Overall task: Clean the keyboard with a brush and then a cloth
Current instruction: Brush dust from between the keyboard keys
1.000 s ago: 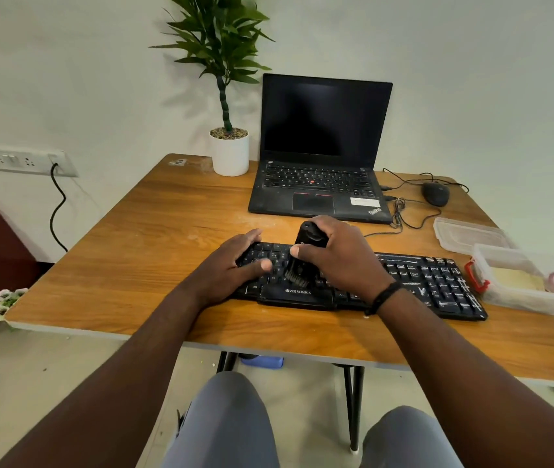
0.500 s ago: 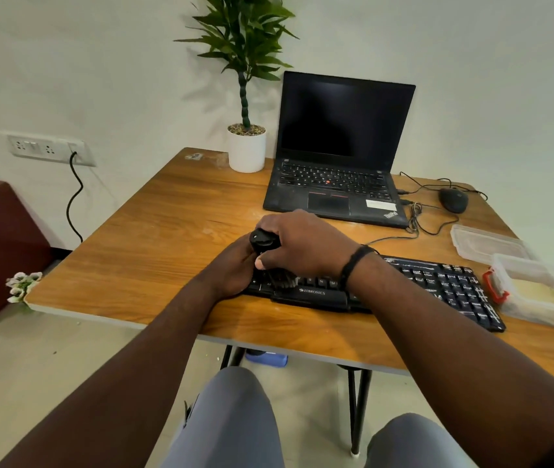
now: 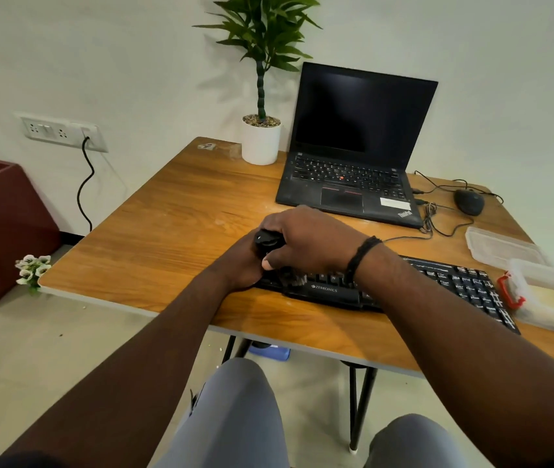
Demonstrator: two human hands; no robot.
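A black keyboard lies along the near edge of the wooden table. My right hand grips a black brush from above, and its bristles touch the keys at the keyboard's left part. My left hand rests at the keyboard's left end. Its fingers are hidden under my right hand and the brush.
An open black laptop and a potted plant stand at the back. A mouse with cables lies at the back right. At the right edge are a plastic lid and a clear box holding something yellowish.
My right hand has swept the brush leftward along the keyboard, from near its middle to its left end, and now covers my left hand's fingers. My left hand has stayed put.
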